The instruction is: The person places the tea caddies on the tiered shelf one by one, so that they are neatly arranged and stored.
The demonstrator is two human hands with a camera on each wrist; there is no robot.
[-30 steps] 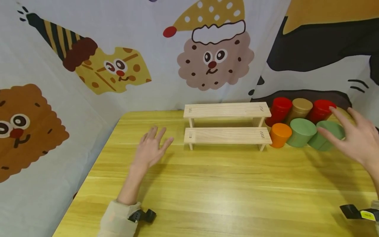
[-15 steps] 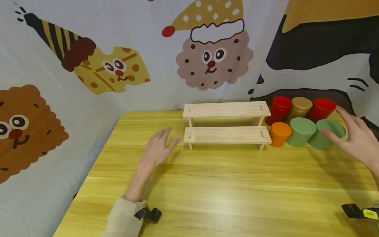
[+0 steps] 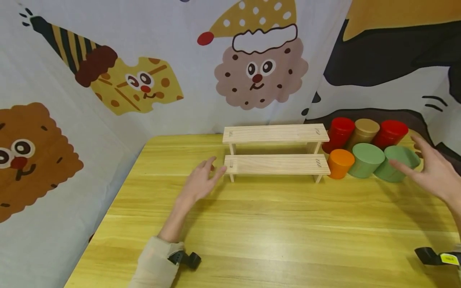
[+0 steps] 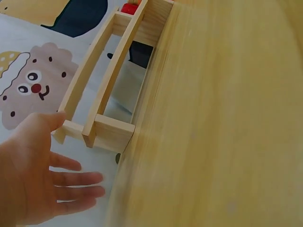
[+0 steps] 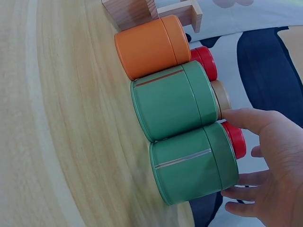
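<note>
Reveals, from right wrist only, stripes on green canisters; with left hand and right hand spread, gripping nothing.

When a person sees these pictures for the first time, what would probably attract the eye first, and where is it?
Probably the six bright canisters, red, gold, orange and green, grouped at the table's far right, with the right hand beside them. Next comes the pale two-tier wooden stand to their left, the left hand near its left end. Behind everything hangs a backdrop of large cartoon food.
</note>
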